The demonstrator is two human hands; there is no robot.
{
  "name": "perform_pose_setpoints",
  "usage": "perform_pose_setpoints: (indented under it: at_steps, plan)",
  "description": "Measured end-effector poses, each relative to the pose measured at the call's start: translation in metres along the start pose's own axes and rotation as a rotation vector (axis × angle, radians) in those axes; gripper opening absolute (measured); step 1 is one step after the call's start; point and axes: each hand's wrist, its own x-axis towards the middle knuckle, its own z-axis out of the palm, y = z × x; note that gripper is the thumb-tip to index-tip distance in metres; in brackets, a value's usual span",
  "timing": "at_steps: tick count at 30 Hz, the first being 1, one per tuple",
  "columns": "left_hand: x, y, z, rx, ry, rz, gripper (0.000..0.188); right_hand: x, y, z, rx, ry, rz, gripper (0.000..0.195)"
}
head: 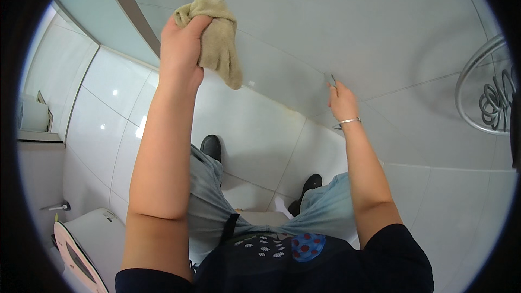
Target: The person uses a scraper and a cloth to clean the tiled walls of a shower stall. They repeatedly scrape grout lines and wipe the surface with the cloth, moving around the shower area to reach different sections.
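Note:
A folded beige-green cloth (222, 44) is gripped in my left hand (183, 44), which is raised in front of the tiled wall, with the thumb over the fabric. One end of the cloth hangs down past my palm. My right hand (342, 101) is lower and farther right, close to the wall. Its fingers are closed round a small, thin, dark object (333, 80), too small to name, beside a small clear fitting on the tiles. A silver bangle (349, 121) circles my right wrist.
At right a round metal rail (464, 73) surrounds coiled grey tubing (494, 103). A brown-edged frosted panel (128, 12) stands at upper left. A white and pink lidded appliance (97, 236) is at lower left. Glossy white floor tiles (252, 130) lie below, under my black shoes.

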Motion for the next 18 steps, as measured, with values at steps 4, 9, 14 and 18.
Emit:
perform_pose_setpoints:
  at_steps: [4,9,14,18]
  plan:
    - [-0.002,-0.002,0.006,-0.007,-0.01,-0.014,0.029,-0.004,-0.013,-0.003,0.129,-0.014,0.037,0.027]
    - [-0.002,0.004,0.003,-0.021,-0.001,0.009,0.03,0.009,-0.005,0.002,0.082,0.012,-0.016,0.027]
    - [-0.002,0.008,-0.003,-0.005,0.038,-0.002,0.03,0.003,-0.005,-0.009,0.175,-0.024,0.01,0.027]
    - [-0.002,0.013,-0.001,-0.02,0.004,0.015,0.031,0.011,-0.011,-0.004,0.066,0.035,-0.061,0.027]
